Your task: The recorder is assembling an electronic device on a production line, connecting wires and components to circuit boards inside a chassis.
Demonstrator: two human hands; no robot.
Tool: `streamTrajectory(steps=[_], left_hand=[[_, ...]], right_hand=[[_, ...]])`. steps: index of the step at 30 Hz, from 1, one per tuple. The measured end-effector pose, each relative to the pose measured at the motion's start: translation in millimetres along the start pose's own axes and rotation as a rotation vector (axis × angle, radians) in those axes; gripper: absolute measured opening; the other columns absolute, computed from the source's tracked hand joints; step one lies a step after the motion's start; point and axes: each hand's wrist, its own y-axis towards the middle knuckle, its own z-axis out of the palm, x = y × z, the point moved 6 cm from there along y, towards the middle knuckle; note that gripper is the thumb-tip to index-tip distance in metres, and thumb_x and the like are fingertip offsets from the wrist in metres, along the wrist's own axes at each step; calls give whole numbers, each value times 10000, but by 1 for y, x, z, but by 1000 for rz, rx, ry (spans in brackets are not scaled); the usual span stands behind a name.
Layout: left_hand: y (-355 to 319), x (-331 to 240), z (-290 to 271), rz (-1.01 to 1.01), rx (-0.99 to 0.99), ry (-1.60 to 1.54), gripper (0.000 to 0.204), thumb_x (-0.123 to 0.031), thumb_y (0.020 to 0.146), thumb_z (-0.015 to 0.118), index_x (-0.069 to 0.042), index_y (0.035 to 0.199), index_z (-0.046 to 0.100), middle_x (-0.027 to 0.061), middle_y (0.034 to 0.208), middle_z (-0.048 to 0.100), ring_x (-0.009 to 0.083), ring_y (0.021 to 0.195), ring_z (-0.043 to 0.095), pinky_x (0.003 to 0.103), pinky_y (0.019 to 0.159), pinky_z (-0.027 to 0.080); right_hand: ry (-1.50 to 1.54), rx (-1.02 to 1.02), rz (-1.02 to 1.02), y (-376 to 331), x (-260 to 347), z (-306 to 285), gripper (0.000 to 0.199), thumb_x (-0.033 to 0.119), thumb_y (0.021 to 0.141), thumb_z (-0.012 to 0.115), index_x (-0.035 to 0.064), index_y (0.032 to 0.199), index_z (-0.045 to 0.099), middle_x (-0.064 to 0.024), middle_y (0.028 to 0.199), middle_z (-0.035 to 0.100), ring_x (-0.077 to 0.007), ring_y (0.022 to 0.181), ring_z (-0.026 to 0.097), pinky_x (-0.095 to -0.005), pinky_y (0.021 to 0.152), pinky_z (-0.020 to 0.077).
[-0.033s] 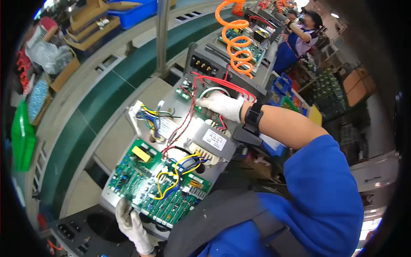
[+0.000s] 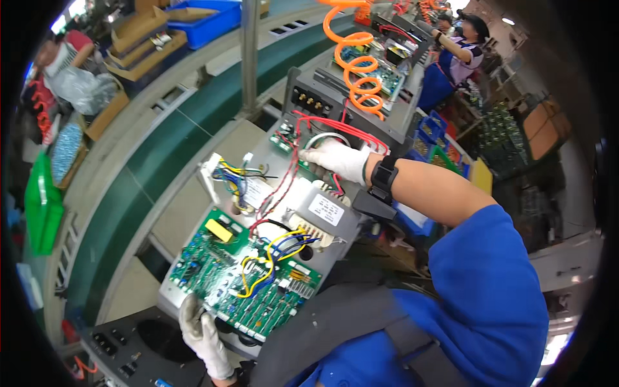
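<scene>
Here's my right hand point(image 2: 336, 160), transformer point(image 2: 326, 210) just beside it, whatever's beneath hidden, so I can't tell its grip; my left hand point(image 2: 204, 337), hold equally unclear, has the green circuit board point(image 2: 222, 274) just beyond.

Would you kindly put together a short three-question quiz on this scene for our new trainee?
1. True or false: the person's left hand and right hand are both bare.

2. Which of the two is nearer the large green circuit board?
A) the left hand
B) the right hand

3. Fill in the missing word: the coiled hose is ____ in colour.

Key:
1. False; both are gloved.
2. A
3. orange
</scene>
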Motion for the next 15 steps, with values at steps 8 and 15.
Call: streamTrajectory(steps=[8, 15], left_hand=[[-16, -69, -3, 140, 68, 272, 374, -74, 889, 615, 50, 1239, 568, 116, 1229, 581, 186, 1081, 589, 310, 953, 470], [12, -162, 71, 419, 114, 536, 246, -103, 868, 620, 24, 1076, 654, 163, 1088, 668, 267, 1015, 646, 343, 911, 487]], right_hand=[[-516, 49, -379, -52, 50, -29, 437, 340, 969, 511, -23, 1202, 578, -181, 1102, 653, -242, 1032, 636, -336, 862, 504], [-580, -118, -1103, -28, 139, 39, 417, 226, 835, 623, 39, 1207, 591, -204, 1135, 648, -330, 1003, 655, -424, 855, 500]])
